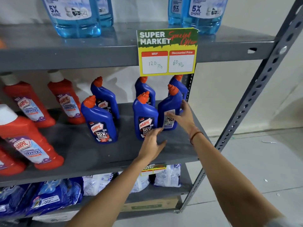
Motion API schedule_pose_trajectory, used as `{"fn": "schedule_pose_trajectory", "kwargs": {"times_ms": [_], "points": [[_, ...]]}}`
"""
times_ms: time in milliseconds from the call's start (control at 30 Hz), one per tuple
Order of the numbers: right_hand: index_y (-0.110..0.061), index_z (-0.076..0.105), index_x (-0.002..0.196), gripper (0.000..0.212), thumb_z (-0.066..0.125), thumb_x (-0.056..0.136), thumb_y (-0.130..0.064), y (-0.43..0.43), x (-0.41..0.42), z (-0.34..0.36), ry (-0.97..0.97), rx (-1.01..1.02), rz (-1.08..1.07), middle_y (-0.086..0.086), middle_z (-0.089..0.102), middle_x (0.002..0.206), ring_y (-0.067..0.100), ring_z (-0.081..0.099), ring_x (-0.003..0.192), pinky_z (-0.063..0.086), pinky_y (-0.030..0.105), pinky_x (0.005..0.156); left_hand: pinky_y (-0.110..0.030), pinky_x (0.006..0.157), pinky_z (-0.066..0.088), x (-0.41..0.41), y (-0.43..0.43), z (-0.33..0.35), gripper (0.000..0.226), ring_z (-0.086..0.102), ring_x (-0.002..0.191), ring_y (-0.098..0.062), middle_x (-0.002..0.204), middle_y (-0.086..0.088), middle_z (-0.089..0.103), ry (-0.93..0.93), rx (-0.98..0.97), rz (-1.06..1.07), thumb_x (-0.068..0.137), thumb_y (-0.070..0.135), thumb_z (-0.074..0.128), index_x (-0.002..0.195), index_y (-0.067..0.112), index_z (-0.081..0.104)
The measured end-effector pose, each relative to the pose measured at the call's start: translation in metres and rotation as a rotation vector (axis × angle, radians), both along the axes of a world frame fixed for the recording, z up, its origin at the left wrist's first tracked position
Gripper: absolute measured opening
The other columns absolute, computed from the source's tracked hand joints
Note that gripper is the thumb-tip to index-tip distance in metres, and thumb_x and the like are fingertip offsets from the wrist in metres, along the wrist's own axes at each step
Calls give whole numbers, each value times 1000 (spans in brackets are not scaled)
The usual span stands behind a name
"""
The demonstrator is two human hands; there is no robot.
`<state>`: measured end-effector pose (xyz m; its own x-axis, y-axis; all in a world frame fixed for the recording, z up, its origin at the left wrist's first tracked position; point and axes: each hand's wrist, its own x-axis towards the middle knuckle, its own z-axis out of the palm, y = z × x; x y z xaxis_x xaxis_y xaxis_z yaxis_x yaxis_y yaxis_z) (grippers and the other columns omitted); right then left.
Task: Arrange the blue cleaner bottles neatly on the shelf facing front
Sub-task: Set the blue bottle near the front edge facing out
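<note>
Two open hands (153, 142) (181, 116) beside turned bottle (168, 110)

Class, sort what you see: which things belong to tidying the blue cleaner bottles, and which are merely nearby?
Job: blue Harpic bottles; backwards-facing bottle; middle shelf; right hand; left hand.
Nearby: red Harpic bottles; price sign; glass cleaner bottles.

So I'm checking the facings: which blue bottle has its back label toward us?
The front-right blue bottle, under the right hand: its white barcode label shows, while the other front bottles show the Harpic logo.
</note>
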<state>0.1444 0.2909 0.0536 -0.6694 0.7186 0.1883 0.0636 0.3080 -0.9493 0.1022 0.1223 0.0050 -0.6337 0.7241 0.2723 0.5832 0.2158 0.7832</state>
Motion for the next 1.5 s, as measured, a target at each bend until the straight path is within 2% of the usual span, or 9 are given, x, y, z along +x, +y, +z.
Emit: {"fn": "schedule_pose_trajectory", "kwargs": {"times_ms": [400,533,633,733,933,1100,1200,1300,1500], "points": [[-30,47,94,51,80,58,-42,-37,16,14,132,146,-362,-11,60,84,6,58,73,49,22,66,-23,106,26,29,64,7,102,30,136,-25,147,-15,28,-213,28,175,67,21,78,143,5,12],[-28,44,93,54,79,58,-49,-43,31,25,92,173,-397,-17,54,79,-2,55,68,46,23,60,-35,112,32,33,79,17,81,34,135,-30,149,-16,28,-268,119,141,79,11,64,143,14,14],[-29,41,112,68,81,60,-50,-30,43,30,120,160,-256,-14,56,101,2,58,87,51,23,77,-18,87,50,22,81,22,74,56,109,-8,121,7,55,-349,146,-40,73,5,70,135,18,31],[-23,27,138,94,84,65,-34,-11,51,31,114,-40,-27,1,48,131,15,52,114,46,26,93,-9,62,50,7,77,24,55,61,91,-14,97,7,64,-491,32,-215,68,-5,69,114,19,51],[-23,41,116,78,87,56,-39,-7,44,12,112,81,-272,1,56,111,21,58,99,53,40,89,-31,86,53,8,85,20,40,60,100,-32,107,-20,64,-544,-2,-141,73,-10,66,111,-2,56],[-21,38,122,90,79,50,-57,-6,32,-4,29,191,-390,2,52,113,20,54,98,52,45,89,-5,67,44,9,89,8,45,60,91,-16,109,-13,66,-300,-69,0,72,10,75,112,1,58],[-20,35,128,99,80,49,-60,1,29,-10,0,130,-355,3,51,118,22,54,105,51,44,92,-31,83,52,8,94,3,38,64,98,-26,104,-13,70,-258,-123,30,72,19,75,106,7,63],[-18,33,136,100,85,56,-48,12,35,-22,52,51,-275,5,50,127,20,52,114,45,34,100,-45,93,48,6,96,1,37,63,104,-28,105,-12,72,-233,-179,64,73,29,73,106,13,63],[-14,39,137,60,67,86,-28,17,62,-59,-4,-204,-102,9,59,123,25,56,115,48,38,99,-34,100,42,0,90,-3,46,55,117,-28,124,-16,62,-295,-207,39,80,19,68,122,7,54]]}}
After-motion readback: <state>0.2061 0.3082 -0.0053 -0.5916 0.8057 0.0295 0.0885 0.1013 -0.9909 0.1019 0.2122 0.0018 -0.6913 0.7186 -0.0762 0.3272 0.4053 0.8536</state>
